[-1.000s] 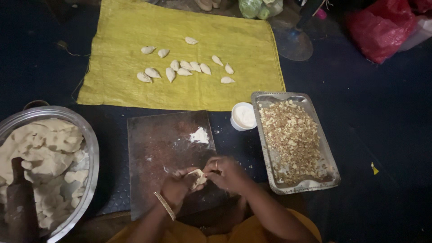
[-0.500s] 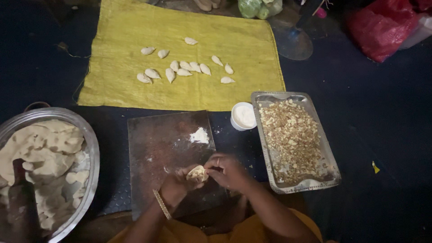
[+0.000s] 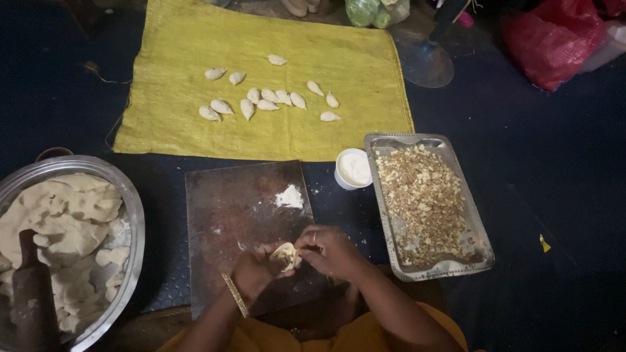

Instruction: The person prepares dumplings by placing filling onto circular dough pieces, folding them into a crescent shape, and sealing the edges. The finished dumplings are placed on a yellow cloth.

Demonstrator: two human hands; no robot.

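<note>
My left hand [image 3: 255, 272] cups a small round of pale dough with filling [image 3: 285, 254] over the near part of a dark board [image 3: 242, 221]. My right hand [image 3: 329, 249] pinches the dough's right edge with its fingertips. A gold bangle sits on my left wrist. A little heap of white flour [image 3: 289, 196] lies on the board's far right. Right of my hands stands a metal tray [image 3: 479, 228] filled with crumbly brown filling [image 3: 424, 195].
A big metal bowl [image 3: 129, 195] at the left holds lumps of dough and a dark rolling pin [image 3: 32, 293]. A small white cup [image 3: 353, 168] stands beside the tray. Several folded dumplings [image 3: 267, 101] lie on a yellow cloth [image 3: 169, 78]. A red bag [image 3: 554, 39] lies far right.
The dough piece has been lifted a little and folded closer between both hands; the fingers of my right hand have moved along its edge. Everything else stays put.
</note>
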